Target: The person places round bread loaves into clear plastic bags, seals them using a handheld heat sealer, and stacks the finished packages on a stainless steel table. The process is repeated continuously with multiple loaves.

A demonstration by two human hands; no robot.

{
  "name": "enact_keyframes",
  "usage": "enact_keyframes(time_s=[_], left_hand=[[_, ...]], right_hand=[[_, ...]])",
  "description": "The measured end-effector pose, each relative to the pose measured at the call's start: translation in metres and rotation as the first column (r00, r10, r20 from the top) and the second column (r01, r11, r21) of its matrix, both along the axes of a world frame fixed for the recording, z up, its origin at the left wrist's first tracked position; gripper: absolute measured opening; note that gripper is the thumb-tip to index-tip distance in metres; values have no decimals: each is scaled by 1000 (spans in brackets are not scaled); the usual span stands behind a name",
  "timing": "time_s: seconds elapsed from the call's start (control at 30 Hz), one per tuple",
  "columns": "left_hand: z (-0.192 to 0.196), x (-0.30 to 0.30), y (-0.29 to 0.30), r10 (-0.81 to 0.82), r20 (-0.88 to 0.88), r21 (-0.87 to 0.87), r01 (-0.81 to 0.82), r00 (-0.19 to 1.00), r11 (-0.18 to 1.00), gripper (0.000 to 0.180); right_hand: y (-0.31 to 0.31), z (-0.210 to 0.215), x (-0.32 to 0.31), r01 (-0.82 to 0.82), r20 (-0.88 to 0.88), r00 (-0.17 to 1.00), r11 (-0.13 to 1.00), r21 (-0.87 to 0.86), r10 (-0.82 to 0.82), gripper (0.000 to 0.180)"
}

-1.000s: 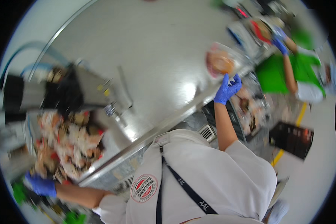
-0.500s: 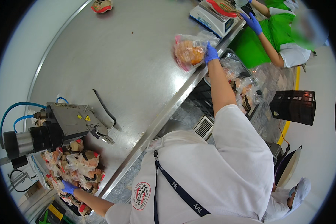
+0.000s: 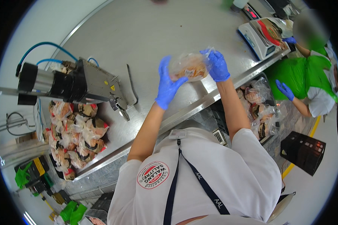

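Observation:
Over the steel table, my right hand [image 3: 218,66], in a blue glove, is closed on the gathered end of a clear plastic bag [image 3: 193,69]. Inside the bag is a rounded lump of orange-brown food; its exact kind I cannot make out. A small white label shows on its side. My left hand [image 3: 168,84], also gloved in blue, is at the bag's left side with fingers stretched up and the thumb apart, close to the plastic. Whether it touches the bag is unclear.
A bag-closing machine [image 3: 94,82] with blue hoses stands at the left. Beside it lies a pile of packed bags [image 3: 77,137]. A scale [image 3: 257,39] holding a package sits at the far right, near a co-worker in a green apron [image 3: 294,75]. A crate [image 3: 268,84] of bags is below the table edge.
My left hand has left the pile of packed bags and come to the bag. My right hand has raised the bag off the table. The view has shifted; the co-worker's hand has moved from the scale.

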State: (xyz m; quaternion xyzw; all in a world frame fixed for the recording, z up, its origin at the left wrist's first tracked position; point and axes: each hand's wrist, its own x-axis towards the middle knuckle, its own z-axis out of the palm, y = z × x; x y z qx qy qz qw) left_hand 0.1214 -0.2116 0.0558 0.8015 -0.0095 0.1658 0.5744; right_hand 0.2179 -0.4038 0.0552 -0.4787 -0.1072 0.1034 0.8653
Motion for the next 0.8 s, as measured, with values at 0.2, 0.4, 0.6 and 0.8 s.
enact_keyframes(time_s=[0.2, 0.4, 0.6, 0.8], left_hand=[[-12, -1, 69, -313, -209, -295, 246, 927, 924, 12], [20, -27, 112, -358, -106, -154, 340, 928, 928, 11], [-4, -30, 33, -167, -203, -341, 90, 965, 936, 26], [-39, -3, 66, -331, -143, -702, 140, 933, 698, 27]], right_hand=[[34, -24, -30, -91, -154, 983, 994, 58, 99, 17], [41, -14, -50, -115, -125, 984, 990, 85, 126, 15], [73, -10, -55, -383, 61, 923, 923, 40, 380, 21], [69, -24, -50, 104, 473, 822, 732, -673, 318, 56]])
